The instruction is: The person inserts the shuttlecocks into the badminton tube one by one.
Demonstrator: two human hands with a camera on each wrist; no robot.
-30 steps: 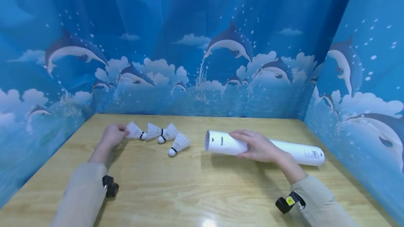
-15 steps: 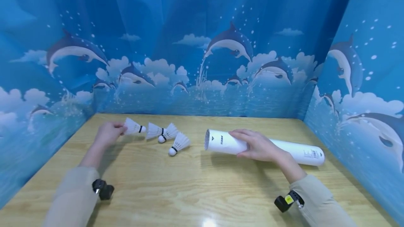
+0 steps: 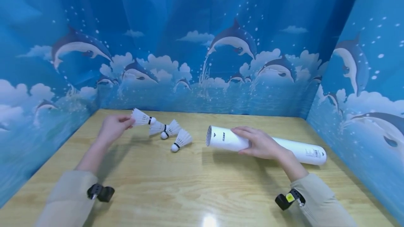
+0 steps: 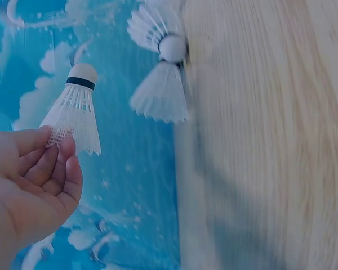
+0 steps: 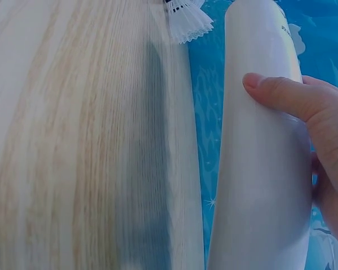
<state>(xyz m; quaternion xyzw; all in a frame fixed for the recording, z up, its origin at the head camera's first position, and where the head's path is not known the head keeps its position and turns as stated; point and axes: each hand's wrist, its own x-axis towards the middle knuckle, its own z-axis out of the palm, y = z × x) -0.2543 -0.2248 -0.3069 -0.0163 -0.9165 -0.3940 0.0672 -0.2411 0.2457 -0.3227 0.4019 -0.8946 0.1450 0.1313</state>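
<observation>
In the head view my left hand (image 3: 115, 128) pinches a white shuttlecock (image 3: 142, 117) by the edge of its skirt, thumb against fingers. The shuttlecock's cork points right, and the left wrist view shows its black band (image 4: 80, 83). My right hand (image 3: 260, 143) grips a long white shuttlecock tube (image 3: 298, 150) from above, thumb on the near side. The tube's open end (image 3: 208, 136) faces left. Three more shuttlecocks lie between the hands: one (image 3: 156, 129) partly behind the held one, another (image 3: 172, 129) overlapping it, and a third (image 3: 182, 140) nearer the tube.
Everything stands on a light wooden table (image 3: 176, 185). A blue dolphin-print curtain (image 3: 202, 62) rises behind its back edge, and a similar one closes off the right side. Both wrists carry small black cameras, the left camera (image 3: 101, 192) below the forearm's cuff.
My left hand first drew the shuttlecock a little left along the table, then raised it up and back to the right. The right hand and the tube stay almost still; the head view shifts slightly.
</observation>
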